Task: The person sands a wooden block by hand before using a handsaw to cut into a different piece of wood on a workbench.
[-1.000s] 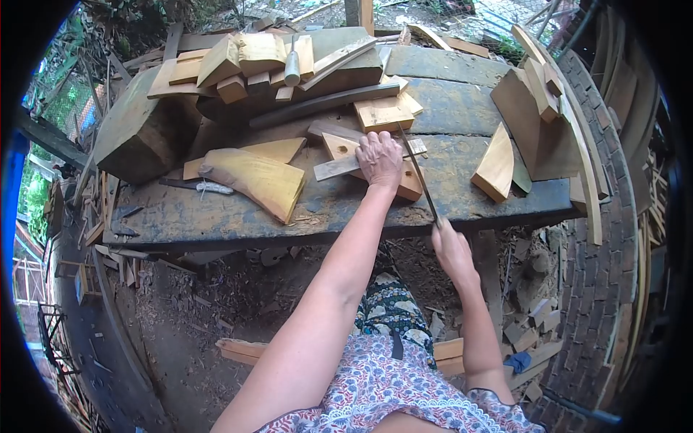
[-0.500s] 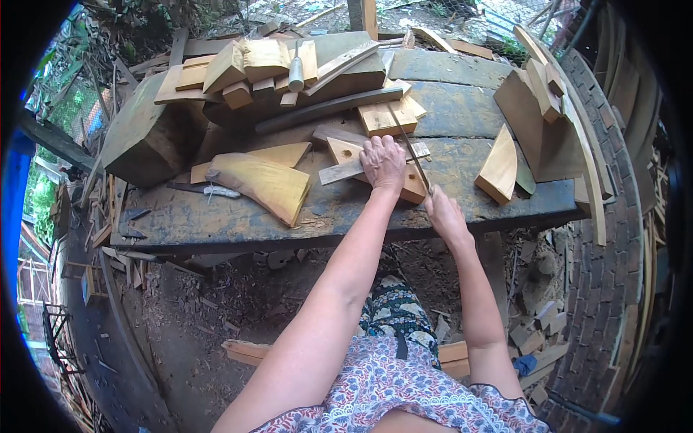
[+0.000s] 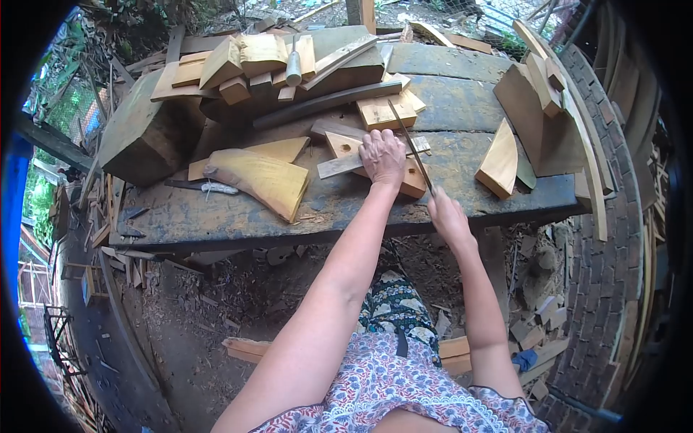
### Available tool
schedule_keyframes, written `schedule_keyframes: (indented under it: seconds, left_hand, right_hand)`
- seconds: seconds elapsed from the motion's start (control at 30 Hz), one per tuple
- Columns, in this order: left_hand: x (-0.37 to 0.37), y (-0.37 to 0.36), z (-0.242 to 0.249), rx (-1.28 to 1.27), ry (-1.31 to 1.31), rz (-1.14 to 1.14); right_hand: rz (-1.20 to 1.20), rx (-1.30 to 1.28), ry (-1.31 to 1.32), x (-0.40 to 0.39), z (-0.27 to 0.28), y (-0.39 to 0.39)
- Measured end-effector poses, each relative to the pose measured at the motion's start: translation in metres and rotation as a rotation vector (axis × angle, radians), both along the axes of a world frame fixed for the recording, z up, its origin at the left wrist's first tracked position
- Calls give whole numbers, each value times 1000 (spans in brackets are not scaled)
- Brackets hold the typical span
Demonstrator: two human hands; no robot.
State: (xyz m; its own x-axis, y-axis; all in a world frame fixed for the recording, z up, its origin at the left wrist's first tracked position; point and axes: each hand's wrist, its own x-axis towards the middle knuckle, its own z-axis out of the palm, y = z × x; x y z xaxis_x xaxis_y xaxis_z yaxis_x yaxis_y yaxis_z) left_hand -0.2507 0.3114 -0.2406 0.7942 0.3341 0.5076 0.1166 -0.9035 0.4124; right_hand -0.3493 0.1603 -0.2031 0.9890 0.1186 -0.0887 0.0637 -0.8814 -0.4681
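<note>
My left hand (image 3: pixel 383 157) is closed over a thin grey wooden strip (image 3: pixel 341 166), pressing it down on a triangular wooden block (image 3: pixel 413 179) with round holes. The strip's right end (image 3: pixel 419 145) sticks out past my fingers. In my right hand (image 3: pixel 449 216), fingers wrapped round the handle, is a saw with a long narrow blade (image 3: pixel 411 144), seen nearly edge-on. Its blade crosses the strip just right of my left hand and points away from me. Whether its teeth have cut in cannot be made out. Beyond the blade's tip lies a pale wooden block (image 3: pixel 386 114).
On the worn workbench (image 3: pixel 267 232) lie a curved yellowish wood piece (image 3: pixel 263 184), a knife with a wrapped handle (image 3: pixel 218 188) and a wedge-shaped block (image 3: pixel 498 162). A chisel (image 3: pixel 293 71) rests among wood offcuts on a big timber (image 3: pixel 339 76). Long boards (image 3: pixel 593 180) lean at right.
My right hand has drawn the saw slightly back toward me. My left hand stays on the strip. The whole view has shifted a little.
</note>
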Motion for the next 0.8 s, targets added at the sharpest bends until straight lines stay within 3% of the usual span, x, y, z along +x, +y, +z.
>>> schedule_keyframes:
  seconds: [0.1, 0.4, 0.67, 0.8]
  left_hand:
    - [0, 2, 1, 4, -3, 0]
    - [0, 1, 0, -13, 17, -32]
    - [-1, 0, 1, 18, -4, 13]
    - [0, 0, 1, 18, 12, 14]
  right_hand:
    - [29, 17, -28, 16, -1, 9]
    - [-100, -29, 174, -100, 12, -37]
    - [5, -1, 13, 8, -4, 2]
    - [15, 4, -14, 2, -7, 1]
